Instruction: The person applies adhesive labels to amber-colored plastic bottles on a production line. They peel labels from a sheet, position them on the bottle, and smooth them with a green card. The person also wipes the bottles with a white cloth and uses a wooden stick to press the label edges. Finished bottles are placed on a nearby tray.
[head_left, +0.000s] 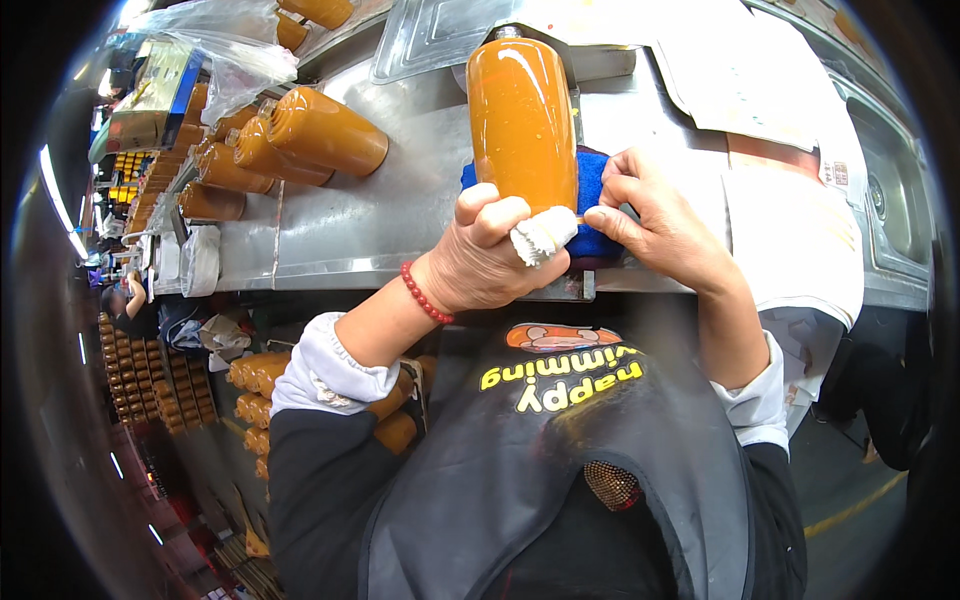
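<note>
My left hand (480, 255), with a red bead bracelet at the wrist, is curled in front of a large glass bottle (523, 120) filled with orange-brown contents. A ribbed white cloth piece (541, 234) sits at its index finger and thumb; whether it is worn or gripped is unclear. Close by on the right, my right hand (649, 214) pinches a thin yellowish strip (581, 220) at the edge of that cloth. Behind both hands lies a blue towel (595, 238), partly hidden by the bottle. Whether my left fingers touch the bottle cannot be told.
Several similar filled bottles (326, 131) stand at the left of the steel worktop (360, 225). A box (142, 112) and plastic bags are beyond them. White sheets (787, 225) cover the right side, beside a steel sink (885, 180). A co-worker (131, 304) is far left.
</note>
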